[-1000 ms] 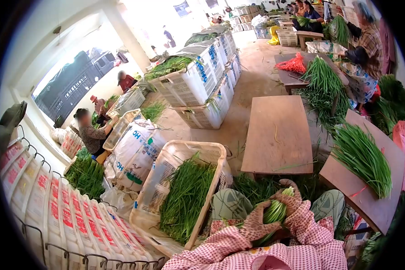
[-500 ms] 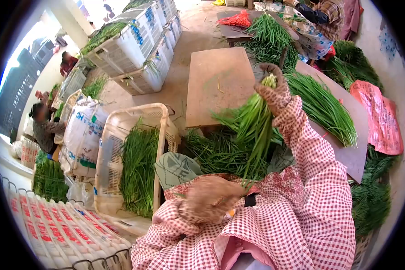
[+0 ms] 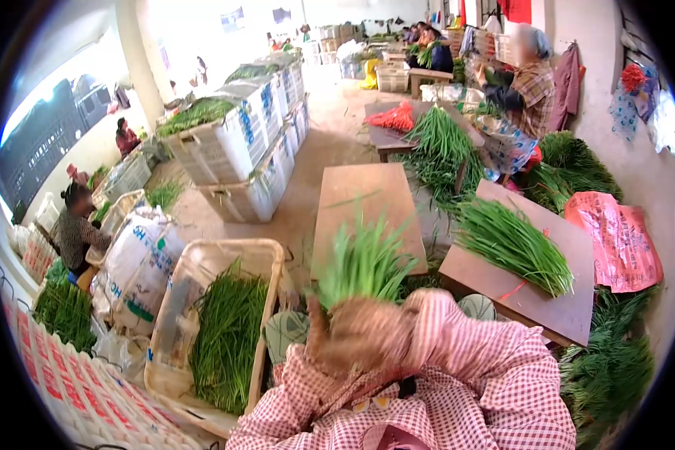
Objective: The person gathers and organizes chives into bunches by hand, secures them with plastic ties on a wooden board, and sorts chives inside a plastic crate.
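Note:
A bunch of garlic chives (image 3: pixel 367 262) stands fanned out in front of my chest, its leaf ends pointing away from me and blurred by motion. My right hand (image 3: pixel 367 328), in a brown patterned glove, is closed around the lower part of the bunch. Close against it, on the left side, is my left hand (image 3: pixel 318 324), also gloved; motion and overlap hide what its fingers do. Beyond the bunch lies a brown board (image 3: pixel 364 195). On a second board (image 3: pixel 469 266) to the right rests a pile of chives (image 3: pixel 514 244), with a red tie (image 3: pixel 514 291) near it.
A cream plastic crate (image 3: pixel 274 281) holding chives stands at my left, beside a stuffed white sack (image 3: pixel 139 259). Stacked white crates (image 3: pixel 236 161) rise further back. At right are a pink sack (image 3: pixel 615 240) and heaped greens (image 3: pixel 607 367). A co-worker (image 3: pixel 536 94) sits at the far right.
The view has tilted up. My right hand has brought the chives from the upper right down and left to my left hand, and the leaves now point away instead of hanging toward me.

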`<state>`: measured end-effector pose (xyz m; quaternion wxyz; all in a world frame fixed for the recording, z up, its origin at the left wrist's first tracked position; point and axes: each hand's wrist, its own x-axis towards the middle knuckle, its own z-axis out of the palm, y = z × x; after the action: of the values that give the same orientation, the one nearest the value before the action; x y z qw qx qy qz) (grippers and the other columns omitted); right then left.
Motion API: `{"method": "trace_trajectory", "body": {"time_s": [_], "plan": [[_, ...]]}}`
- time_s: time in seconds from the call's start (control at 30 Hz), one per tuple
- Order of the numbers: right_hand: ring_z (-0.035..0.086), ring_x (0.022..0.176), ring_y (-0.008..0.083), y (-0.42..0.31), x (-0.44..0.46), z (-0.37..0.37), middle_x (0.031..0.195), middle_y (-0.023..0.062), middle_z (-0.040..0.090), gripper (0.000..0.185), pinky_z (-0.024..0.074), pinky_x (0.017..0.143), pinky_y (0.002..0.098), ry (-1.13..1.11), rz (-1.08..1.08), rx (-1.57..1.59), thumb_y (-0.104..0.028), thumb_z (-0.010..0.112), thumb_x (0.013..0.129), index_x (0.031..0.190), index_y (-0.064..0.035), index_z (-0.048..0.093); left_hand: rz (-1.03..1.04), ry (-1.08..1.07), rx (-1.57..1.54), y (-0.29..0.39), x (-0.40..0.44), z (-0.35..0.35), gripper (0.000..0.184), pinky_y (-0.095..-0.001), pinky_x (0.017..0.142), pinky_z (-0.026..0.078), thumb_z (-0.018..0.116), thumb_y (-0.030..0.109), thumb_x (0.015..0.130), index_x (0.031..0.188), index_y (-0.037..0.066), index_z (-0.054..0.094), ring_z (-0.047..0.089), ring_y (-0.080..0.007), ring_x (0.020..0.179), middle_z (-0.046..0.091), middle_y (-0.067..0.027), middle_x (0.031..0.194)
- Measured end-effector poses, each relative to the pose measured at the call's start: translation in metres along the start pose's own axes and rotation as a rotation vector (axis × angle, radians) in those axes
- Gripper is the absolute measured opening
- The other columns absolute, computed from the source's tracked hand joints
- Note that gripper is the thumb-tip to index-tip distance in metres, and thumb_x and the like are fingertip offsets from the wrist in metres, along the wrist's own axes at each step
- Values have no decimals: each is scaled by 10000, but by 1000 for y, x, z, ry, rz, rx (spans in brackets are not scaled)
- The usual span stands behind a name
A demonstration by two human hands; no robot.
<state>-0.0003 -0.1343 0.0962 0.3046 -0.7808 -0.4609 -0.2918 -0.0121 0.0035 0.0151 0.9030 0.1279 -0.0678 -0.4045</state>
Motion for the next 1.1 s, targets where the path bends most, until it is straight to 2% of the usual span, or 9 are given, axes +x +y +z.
{"method": "trace_trajectory", "body": {"time_s": [0.5, 0.6, 0.67, 0.77, 0.8, 0.87, 0.9, 1.03, 1.1], "plan": [[581, 753, 214, -17, -23, 44, 914, 148, 591, 406, 410, 879, 434, -431, 38, 607, -298, 728, 682, 975, -45, 605, 193, 77, 33, 11, -12, -49, 575, -449, 767, 526, 578, 316, 773, 1224, 3, 408, 579, -306, 921, 515, -199, 1128], [524, 697, 200, -5, -74, 10, 783, 62, 541, 453, 466, 659, 365, 55, 728, 584, -358, 738, 688, 948, -30, 565, 99, 40, 45, 16, -6, -48, 522, -437, 737, 550, 593, 255, 779, 1203, -6, 436, 610, -290, 877, 547, -198, 1090], [558, 812, 218, 27, -77, -2, 906, 69, 584, 483, 465, 754, 350, -139, 1191, 502, -282, 757, 692, 1045, -24, 553, -43, 91, 125, 21, 3, -66, 458, -432, 696, 564, 597, 194, 776, 1163, -11, 463, 618, -295, 849, 579, -184, 1015], [549, 997, 231, 72, -107, 22, 1077, 123, 588, 563, 444, 866, 359, 52, 1101, 662, -255, 768, 687, 1142, -28, 527, -18, 313, 420, 22, 36, -121, 446, -362, 772, 545, 644, 103, 769, 1164, 5, 462, 592, -248, 947, 572, -170, 1054], [531, 1034, 234, 83, -101, 19, 1115, 128, 570, 608, 433, 887, 363, 74, 1101, 796, -236, 779, 673, 1175, -33, 502, -5, 357, 1023, 21, 57, -37, 491, -328, 822, 518, 675, 130, 756, 1183, 27, 454, 563, -218, 1013, 563, -140, 1105], [494, 1108, 241, 108, -79, 15, 1192, 138, 533, 704, 411, 928, 370, 117, 1085, 1066, -198, 800, 646, 1240, -43, 454, 332, 132, 1208, 11, 97, -61, 508, -317, 851, 499, 679, 127, 757, 1201, 50, 445, 558, -212, 1018, 554, -105, 1139], [506, 1087, 196, 113, -69, 15, 1168, 65, 554, 637, 412, 924, 359, 251, 1105, 980, -131, 786, 662, 1218, -65, 483, 154, 211, 1362, 24, 110, -37, 521, -364, 938, 437, 653, 154, 781, 1233, 59, 411, 495, -227, 1114, 503, -111, 1212], [511, 1075, 202, 160, -48, 7, 1160, 61, 553, 710, 424, 915, 352, 388, 904, 747, -90, 810, 614, 1236, -78, 467, -6, -3, 772, 45, 191, -63, 535, -431, 1049, 300, 529, 310, 859, 1304, 91, 328, 359, -219, 1238, 383, -118, 1334], [511, 1076, 204, 184, -52, 12, 1163, 62, 551, 716, 426, 914, 354, 431, 914, 750, -84, 810, 608, 1237, -78, 468, -82, -34, 636, 52, 218, -62, 544, -396, 1022, 347, 470, 356, 892, 1331, 82, 302, 404, -214, 1209, 362, -141, 1348]]}}
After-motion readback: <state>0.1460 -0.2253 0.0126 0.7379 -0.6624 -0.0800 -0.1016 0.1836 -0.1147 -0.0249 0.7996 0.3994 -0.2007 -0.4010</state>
